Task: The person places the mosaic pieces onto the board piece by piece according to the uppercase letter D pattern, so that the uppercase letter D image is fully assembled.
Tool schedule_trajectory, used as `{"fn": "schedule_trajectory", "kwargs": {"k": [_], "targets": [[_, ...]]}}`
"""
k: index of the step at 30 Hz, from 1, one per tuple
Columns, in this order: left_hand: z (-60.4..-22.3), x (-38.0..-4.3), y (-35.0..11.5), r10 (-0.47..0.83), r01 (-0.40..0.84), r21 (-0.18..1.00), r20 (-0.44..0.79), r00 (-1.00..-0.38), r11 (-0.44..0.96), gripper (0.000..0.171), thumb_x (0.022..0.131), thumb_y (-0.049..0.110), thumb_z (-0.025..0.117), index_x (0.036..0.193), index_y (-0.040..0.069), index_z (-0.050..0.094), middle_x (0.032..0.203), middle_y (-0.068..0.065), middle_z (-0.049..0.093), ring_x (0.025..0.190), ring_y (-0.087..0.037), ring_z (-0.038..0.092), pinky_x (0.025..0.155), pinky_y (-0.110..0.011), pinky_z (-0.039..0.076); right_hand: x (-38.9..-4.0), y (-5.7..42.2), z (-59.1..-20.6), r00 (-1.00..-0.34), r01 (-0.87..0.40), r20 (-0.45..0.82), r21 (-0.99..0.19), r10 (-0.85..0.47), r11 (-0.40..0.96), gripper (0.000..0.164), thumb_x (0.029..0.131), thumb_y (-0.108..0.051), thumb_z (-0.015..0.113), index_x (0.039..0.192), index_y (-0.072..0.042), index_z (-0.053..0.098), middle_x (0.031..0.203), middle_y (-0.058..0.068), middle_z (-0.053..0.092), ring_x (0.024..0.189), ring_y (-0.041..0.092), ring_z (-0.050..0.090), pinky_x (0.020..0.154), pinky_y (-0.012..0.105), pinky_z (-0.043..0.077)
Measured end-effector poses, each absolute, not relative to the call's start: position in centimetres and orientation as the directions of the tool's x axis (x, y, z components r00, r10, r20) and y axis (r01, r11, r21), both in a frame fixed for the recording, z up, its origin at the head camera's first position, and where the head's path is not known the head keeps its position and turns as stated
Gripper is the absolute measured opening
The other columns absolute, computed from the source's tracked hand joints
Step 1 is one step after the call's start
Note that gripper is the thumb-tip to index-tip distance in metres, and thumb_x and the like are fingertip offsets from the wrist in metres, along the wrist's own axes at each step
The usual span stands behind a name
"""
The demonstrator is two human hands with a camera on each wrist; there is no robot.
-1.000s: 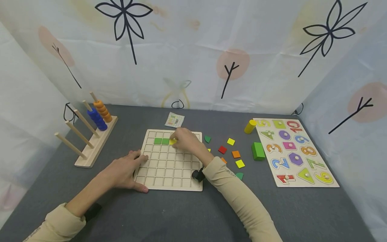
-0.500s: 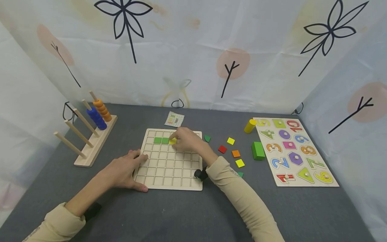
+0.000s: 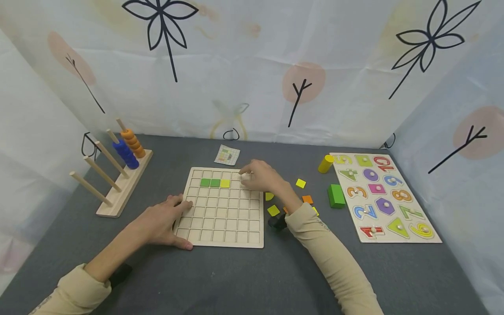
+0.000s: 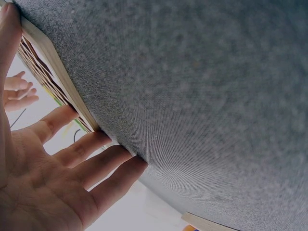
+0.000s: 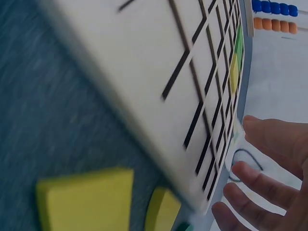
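1. Since the earlier frame, the right hand [image 3: 260,176] has moved from the yellow tile [image 3: 225,183] to the far right corner of the board [image 3: 218,223].
2. The right forearm comes diagonally from the near right of the board; the fingertips point leftward over it. The right wrist view shows these fingers [image 5: 264,184] spread and slightly bent, with nothing between them. I cannot tell if they touch the board.
3. The left hand [image 3: 163,221] rests at the board's left side, its fingers spread and nearly straight, the thumb at the near left corner.
4. The yellow tile lies on the board, in the second row from the far edge, just right of two green tiles [image 3: 210,183].
5. Loose tiles [image 3: 273,211] lie right of the board; a card [image 3: 227,155] lies beyond its far edge.
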State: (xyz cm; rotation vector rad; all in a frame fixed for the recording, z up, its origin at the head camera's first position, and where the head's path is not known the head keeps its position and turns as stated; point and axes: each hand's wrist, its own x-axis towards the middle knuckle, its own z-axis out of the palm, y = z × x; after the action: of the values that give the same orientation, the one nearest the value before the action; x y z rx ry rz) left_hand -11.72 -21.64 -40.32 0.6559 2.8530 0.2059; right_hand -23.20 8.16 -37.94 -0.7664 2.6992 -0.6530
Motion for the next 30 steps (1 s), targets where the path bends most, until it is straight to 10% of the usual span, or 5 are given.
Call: {"fn": "schedule_trajectory", "kwargs": {"k": [9, 17, 30], "targets": [[-40.2, -11.7, -21.6, 0.440, 0.412, 0.176, -0.168, -0.882, 0.894, 0.116, 0.060, 0.079, 0.081, 0.146, 0.007, 0.054, 0.151, -0.032, 0.048, 0.135, -0.059, 0.048, 0.089, -0.073, 0.050, -23.6, 10.7, -38.6, -0.855, -0.389, -0.130, -0.482, -0.503, 0.785, 0.034, 0.098, -0.014, 0.061, 0.131, -0.010, 0.070, 0.125, 0.018, 0.065, 0.097, 0.031, 0.066, 0.058, 0.028, 0.036], [-40.2, -11.7, -21.6, 0.444, 0.418, 0.171, -0.163, -0.881, 0.892, 0.115, 0.060, 0.080, 0.081, 0.145, 0.007, 0.054, 0.150, -0.032, 0.049, 0.134, -0.059, 0.049, 0.088, -0.074, 0.050, -23.6, 12.1, -39.0, -0.868, -0.391, -0.126, -0.422, -0.480, 0.818, 0.035, 0.100, -0.017, 0.064, 0.134, -0.009, 0.068, 0.125, 0.018, 0.065, 0.115, 0.032, 0.062, 0.084, 0.041, 0.053], [-40.1, -11.7, -21.5, 0.441, 0.413, 0.173, -0.175, -0.880, 0.894, 0.115, 0.061, 0.080, 0.081, 0.146, 0.008, 0.054, 0.150, -0.032, 0.048, 0.135, -0.059, 0.048, 0.089, -0.073, 0.050, -23.6, 12.5, -39.0, -0.875, -0.347, -0.170, -0.434, -0.454, 0.831, 0.035, 0.101, -0.014, 0.065, 0.135, -0.011, 0.067, 0.126, 0.017, 0.064, 0.096, 0.026, 0.060, 0.062, 0.028, 0.038]]}}
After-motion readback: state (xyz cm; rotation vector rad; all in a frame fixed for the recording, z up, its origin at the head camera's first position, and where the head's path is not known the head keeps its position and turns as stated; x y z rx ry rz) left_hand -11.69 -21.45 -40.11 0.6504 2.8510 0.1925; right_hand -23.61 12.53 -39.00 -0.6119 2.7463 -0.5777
